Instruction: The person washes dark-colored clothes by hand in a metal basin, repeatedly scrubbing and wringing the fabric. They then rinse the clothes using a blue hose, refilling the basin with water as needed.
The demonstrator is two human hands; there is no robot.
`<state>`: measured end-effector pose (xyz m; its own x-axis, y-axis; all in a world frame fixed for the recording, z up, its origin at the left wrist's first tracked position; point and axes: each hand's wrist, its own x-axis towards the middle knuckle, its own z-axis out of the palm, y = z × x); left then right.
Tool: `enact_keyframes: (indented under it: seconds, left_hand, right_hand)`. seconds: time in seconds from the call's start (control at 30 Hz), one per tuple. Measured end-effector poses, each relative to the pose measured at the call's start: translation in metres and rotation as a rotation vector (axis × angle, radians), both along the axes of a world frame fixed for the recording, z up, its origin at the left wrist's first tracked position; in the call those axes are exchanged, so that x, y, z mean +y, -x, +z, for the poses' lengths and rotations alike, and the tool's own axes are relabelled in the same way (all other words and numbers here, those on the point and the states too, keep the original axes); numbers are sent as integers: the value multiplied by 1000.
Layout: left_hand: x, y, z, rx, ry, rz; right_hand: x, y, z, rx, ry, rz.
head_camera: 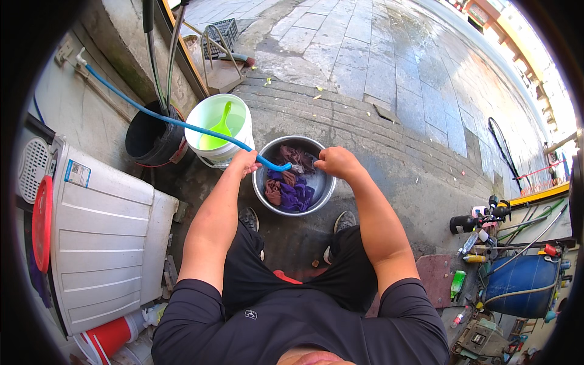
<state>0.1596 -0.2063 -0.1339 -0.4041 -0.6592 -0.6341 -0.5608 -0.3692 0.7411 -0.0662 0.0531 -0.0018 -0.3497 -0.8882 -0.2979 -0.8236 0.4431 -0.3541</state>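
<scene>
A round metal basin (329, 189) stands on the floor between my feet. In it lie wet-looking purple cloth (296, 196) and brownish-pink cloth (296, 157). My left hand (246, 163) is at the basin's left rim, closed around a blue hose (219, 135). The hose's bent end hangs above the cloth; whether water flows from it is hard to see. Over the right rim is my right hand (336, 162), its fingers curled inward. It hides that stretch of rim, so I cannot tell whether it grips anything.
A white bucket (248, 123) of water with a green dipper (221, 125) stands left of the basin, beside a black bucket (141, 141). The hose runs to a wall tap (81, 57). A white ribbed container (105, 237) is at left; bottles and a blue barrel (520, 285) are at right.
</scene>
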Motion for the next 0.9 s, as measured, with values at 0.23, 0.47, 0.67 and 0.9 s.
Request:
enact_keyframes:
  seconds: [0.23,0.47,0.67,0.9]
  left_hand:
    - [1,-1,2,5,1,-8]
    - [3,-1,5,5,4,2]
    - [3,-1,4,-4,14,-4]
    - [3,0,2,6,15,-3]
  right_hand:
    - [1,1,-3,9,8,4]
    - [2,2,-8,-4,70,12]
    - [2,2,-7,-10,53,0]
    - [3,2,-5,-7,53,9]
